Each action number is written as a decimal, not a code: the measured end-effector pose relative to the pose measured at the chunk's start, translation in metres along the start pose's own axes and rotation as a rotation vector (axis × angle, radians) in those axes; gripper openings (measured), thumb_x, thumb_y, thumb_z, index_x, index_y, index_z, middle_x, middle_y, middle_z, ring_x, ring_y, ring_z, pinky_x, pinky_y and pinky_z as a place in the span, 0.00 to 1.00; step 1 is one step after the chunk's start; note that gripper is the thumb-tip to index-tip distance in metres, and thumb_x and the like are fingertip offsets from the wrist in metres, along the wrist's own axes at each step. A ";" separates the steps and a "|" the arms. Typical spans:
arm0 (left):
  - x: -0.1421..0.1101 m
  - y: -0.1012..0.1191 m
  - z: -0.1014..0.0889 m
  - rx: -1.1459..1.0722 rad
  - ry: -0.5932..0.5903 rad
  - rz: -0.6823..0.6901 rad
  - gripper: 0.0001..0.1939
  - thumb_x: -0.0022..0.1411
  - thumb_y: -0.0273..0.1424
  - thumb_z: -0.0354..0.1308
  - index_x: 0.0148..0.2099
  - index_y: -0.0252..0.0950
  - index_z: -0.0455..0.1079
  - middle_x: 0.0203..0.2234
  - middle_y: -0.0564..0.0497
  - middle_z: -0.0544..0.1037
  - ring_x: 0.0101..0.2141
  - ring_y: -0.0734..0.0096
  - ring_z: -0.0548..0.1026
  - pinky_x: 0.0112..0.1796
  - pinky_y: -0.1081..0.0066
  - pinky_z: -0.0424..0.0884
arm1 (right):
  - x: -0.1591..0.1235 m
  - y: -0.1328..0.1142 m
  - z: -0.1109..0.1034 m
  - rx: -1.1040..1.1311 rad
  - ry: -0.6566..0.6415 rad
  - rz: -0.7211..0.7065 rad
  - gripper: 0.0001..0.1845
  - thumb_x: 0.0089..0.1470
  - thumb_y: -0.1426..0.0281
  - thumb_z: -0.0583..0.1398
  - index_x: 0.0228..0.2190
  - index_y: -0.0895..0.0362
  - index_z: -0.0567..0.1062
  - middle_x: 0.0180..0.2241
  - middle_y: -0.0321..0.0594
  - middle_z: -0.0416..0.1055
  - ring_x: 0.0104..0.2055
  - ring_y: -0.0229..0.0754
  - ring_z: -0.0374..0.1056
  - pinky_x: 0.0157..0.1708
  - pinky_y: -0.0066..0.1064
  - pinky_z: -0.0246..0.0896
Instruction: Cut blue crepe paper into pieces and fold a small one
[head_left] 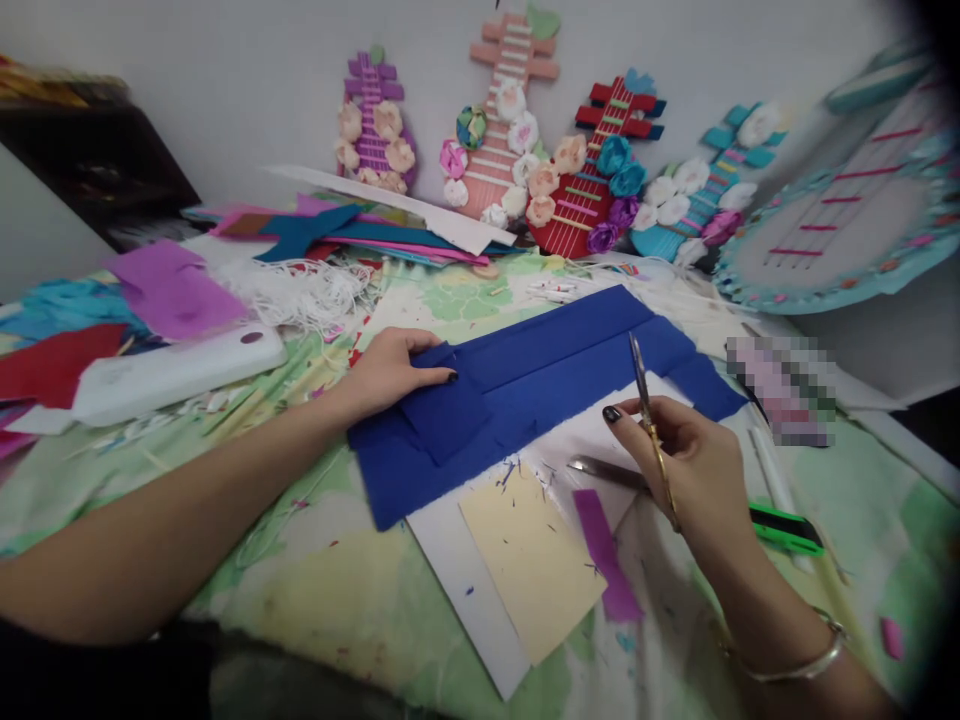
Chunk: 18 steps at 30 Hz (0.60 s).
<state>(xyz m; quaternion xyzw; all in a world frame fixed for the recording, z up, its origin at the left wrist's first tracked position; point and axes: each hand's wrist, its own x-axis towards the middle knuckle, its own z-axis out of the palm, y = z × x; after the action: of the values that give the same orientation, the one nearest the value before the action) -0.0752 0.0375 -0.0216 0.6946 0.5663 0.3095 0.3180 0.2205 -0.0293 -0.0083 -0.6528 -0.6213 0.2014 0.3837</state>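
Observation:
A large dark blue paper sheet lies folded across the middle of the table. My left hand presses on its left part, fingers curled over a folded blue flap. My right hand is closed on a pair of gold-handled scissors, blades pointing up and away above the blue sheet's near edge. Under the sheet lies a white board with a cream card and a purple strip on it.
Decorated paper guitars lean against the back wall. Coloured paper scraps and white string pile up at the left. A green cutter, a metal blade and a round teal craft piece sit at the right.

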 end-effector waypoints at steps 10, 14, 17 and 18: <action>0.009 -0.017 -0.021 0.392 -0.072 0.044 0.38 0.35 0.48 0.69 0.47 0.34 0.69 0.44 0.41 0.73 0.48 0.47 0.69 0.51 0.55 0.62 | 0.022 0.018 -0.011 -0.275 0.047 -0.067 0.12 0.43 0.64 0.63 0.33 0.56 0.76 0.22 0.35 0.69 0.25 0.40 0.64 0.26 0.30 0.53; 0.008 -0.018 -0.025 0.435 -0.096 0.010 0.38 0.41 0.44 0.70 0.53 0.34 0.65 0.48 0.41 0.70 0.47 0.53 0.70 0.48 0.59 0.66 | 0.024 0.019 -0.011 -0.290 0.075 -0.073 0.12 0.44 0.65 0.63 0.33 0.57 0.77 0.23 0.36 0.71 0.27 0.42 0.66 0.28 0.31 0.53; 0.012 -0.016 -0.027 0.435 -0.102 -0.036 0.22 0.59 0.38 0.60 0.53 0.34 0.65 0.48 0.43 0.70 0.45 0.60 0.71 0.45 0.56 0.69 | 0.023 0.019 -0.009 -0.302 0.072 -0.078 0.12 0.46 0.66 0.62 0.34 0.57 0.77 0.24 0.37 0.71 0.27 0.42 0.66 0.28 0.30 0.52; 0.015 -0.015 -0.027 0.428 -0.102 -0.051 0.19 0.63 0.37 0.57 0.53 0.34 0.65 0.48 0.44 0.70 0.45 0.61 0.72 0.44 0.56 0.70 | 0.023 0.019 -0.008 -0.308 0.067 -0.083 0.12 0.46 0.67 0.61 0.34 0.57 0.77 0.24 0.37 0.72 0.28 0.42 0.66 0.28 0.30 0.53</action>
<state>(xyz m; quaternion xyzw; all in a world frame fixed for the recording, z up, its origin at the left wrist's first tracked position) -0.1029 0.0568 -0.0158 0.7466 0.6195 0.1385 0.1991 0.2423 -0.0077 -0.0127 -0.6842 -0.6581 0.0659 0.3074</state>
